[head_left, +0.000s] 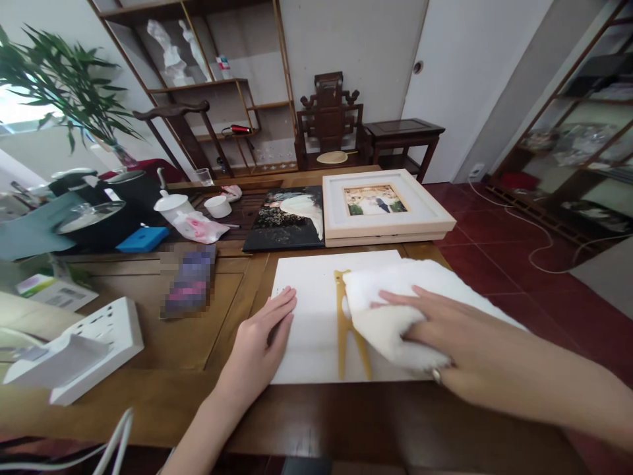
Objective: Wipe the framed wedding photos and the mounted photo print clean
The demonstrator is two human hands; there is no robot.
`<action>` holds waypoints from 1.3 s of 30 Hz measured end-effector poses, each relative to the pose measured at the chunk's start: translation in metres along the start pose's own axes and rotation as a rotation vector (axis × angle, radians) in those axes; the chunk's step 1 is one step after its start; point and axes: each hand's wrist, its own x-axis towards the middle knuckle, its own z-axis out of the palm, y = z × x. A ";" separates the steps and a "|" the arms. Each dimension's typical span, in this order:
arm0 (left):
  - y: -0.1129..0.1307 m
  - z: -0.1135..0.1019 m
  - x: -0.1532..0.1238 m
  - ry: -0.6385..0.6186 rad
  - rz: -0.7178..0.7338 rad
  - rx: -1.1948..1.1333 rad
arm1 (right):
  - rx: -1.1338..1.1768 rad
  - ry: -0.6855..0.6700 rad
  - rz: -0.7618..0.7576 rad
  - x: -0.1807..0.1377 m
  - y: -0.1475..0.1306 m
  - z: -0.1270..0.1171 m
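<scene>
A white board [309,336] lies flat near the front edge of the wooden table. On it is a flat, gold-coloured piece with two splayed legs [342,340], like a frame's back stand. My left hand [264,333] rests on the board's left edge, fingers stretched out and holding nothing. My right hand [452,333] grips a bunched white towel [390,323] and presses it on the board, beside the gold piece. The towel spreads to the right and hides the board's right side and part of the gold piece.
Behind the board lie a light wooden picture frame [430,214] and a dark picture panel [260,231]. At the left are a white power strip [116,330], a blue box [142,239], a white teapot [173,201] and a blurred-out purple item [190,284].
</scene>
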 end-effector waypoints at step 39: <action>0.003 -0.001 0.001 -0.023 -0.057 -0.027 | -0.204 0.011 0.008 0.021 0.018 -0.010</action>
